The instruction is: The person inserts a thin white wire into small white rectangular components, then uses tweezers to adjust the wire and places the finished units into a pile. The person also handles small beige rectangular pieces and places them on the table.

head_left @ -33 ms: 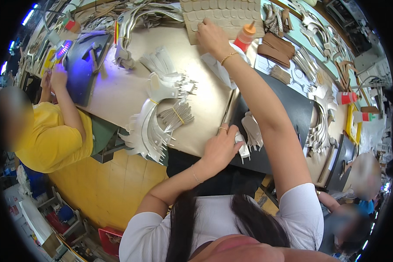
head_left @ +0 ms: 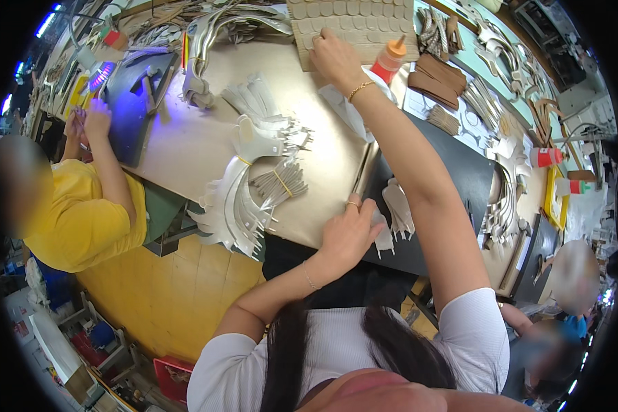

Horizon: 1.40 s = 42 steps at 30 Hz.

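My left hand [head_left: 350, 237] is closed at the near edge of the table, on the border of a black mat [head_left: 453, 161]. Between its thumb and fingers is a pale leather strap piece [head_left: 383, 238] with thin prongs at its end. Beside it lies a small fanned stack of similar pale pieces [head_left: 398, 206]. My right arm reaches far forward. My right hand [head_left: 338, 62] has its fingers curled down on the near part of a beige sheet [head_left: 353, 27] bearing rows of rounded tabs. What its fingertips pinch, if anything, is hidden.
A red bottle with an orange nozzle [head_left: 389, 60] stands right of my right hand. White paper [head_left: 347, 113] lies under my wrist. Banded bundles of pale strips [head_left: 233, 196] lie left of centre. Brown leather pieces [head_left: 436, 79] lie far right. A person in yellow [head_left: 82, 216] works at left.
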Each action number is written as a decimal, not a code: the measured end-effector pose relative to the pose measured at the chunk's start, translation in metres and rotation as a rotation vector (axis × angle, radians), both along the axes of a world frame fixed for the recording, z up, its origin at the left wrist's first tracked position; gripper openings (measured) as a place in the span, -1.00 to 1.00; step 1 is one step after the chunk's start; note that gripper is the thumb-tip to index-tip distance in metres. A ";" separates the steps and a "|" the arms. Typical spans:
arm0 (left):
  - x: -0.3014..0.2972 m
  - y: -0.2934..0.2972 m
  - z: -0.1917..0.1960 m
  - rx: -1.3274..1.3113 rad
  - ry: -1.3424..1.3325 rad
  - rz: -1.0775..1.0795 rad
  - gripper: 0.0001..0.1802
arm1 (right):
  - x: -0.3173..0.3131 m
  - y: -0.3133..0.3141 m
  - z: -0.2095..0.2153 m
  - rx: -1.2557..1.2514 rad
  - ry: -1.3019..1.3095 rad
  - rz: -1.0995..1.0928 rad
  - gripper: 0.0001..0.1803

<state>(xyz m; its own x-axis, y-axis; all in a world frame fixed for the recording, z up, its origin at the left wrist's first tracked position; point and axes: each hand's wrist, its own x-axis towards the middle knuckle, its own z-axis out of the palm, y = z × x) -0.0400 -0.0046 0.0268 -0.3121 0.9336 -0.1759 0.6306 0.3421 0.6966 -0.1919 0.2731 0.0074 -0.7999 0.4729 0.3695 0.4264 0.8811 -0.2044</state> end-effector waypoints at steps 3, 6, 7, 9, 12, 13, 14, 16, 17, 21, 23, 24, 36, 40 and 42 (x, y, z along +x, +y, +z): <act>-0.002 0.000 -0.004 0.083 0.016 -0.019 -0.67 | -0.013 0.007 -0.010 0.081 -0.040 0.021 -0.79; -0.006 0.004 -0.013 0.274 0.035 -0.044 -0.72 | -0.023 0.008 -0.018 0.231 -0.126 0.019 -0.83; -0.005 0.005 -0.015 0.293 0.026 -0.073 -0.74 | -0.026 0.006 -0.023 0.302 -0.115 0.013 -0.85; -0.007 0.009 -0.020 0.298 0.006 -0.073 -0.76 | -0.039 0.011 -0.030 0.314 -0.112 0.001 -0.84; -0.007 0.009 -0.022 0.294 -0.068 -0.075 -0.78 | -0.054 0.015 -0.044 0.251 -0.021 -0.003 -0.83; -0.007 0.008 -0.022 0.317 -0.086 -0.057 -0.79 | -0.055 0.017 -0.047 0.224 0.015 -0.042 -0.82; -0.006 0.008 -0.022 0.322 -0.106 -0.056 -0.80 | -0.054 0.019 -0.048 0.202 0.056 -0.078 -0.81; -0.007 0.008 -0.022 0.362 -0.091 -0.083 -0.81 | -0.045 0.022 -0.046 0.080 0.169 -0.023 -0.80; -0.006 0.007 -0.022 0.389 -0.086 -0.092 -0.82 | -0.040 0.021 -0.043 0.016 0.226 0.005 -0.74; -0.008 0.002 -0.021 0.211 -0.383 0.021 -0.78 | -0.017 0.015 -0.010 0.172 0.434 0.045 -0.83; -0.010 0.000 -0.021 0.182 -0.641 0.154 -0.72 | 0.009 -0.001 0.008 0.241 0.457 0.060 -0.85; -0.015 0.000 -0.022 0.157 -0.684 0.144 -0.67 | 0.027 -0.012 0.016 0.114 0.483 0.073 -0.84; -0.022 -0.018 0.015 -0.007 -1.206 0.191 -0.69 | 0.342 -0.177 0.077 -1.044 0.375 -0.066 -0.89; -0.010 -0.019 0.032 -0.089 -1.166 0.014 -0.63 | 0.373 -0.188 0.074 -1.165 0.324 -0.035 -0.88; -0.004 -0.021 0.039 -0.099 -1.218 -0.019 -0.61 | 0.378 -0.190 0.073 -1.183 0.310 0.008 -0.88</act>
<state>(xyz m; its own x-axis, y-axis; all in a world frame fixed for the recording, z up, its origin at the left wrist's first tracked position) -0.0440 -0.0255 0.0656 0.1199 0.9024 -0.4140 -0.4105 0.4247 0.8069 0.1863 0.0828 0.0807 -0.7589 0.6418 -0.1099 0.2130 0.0851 -0.9734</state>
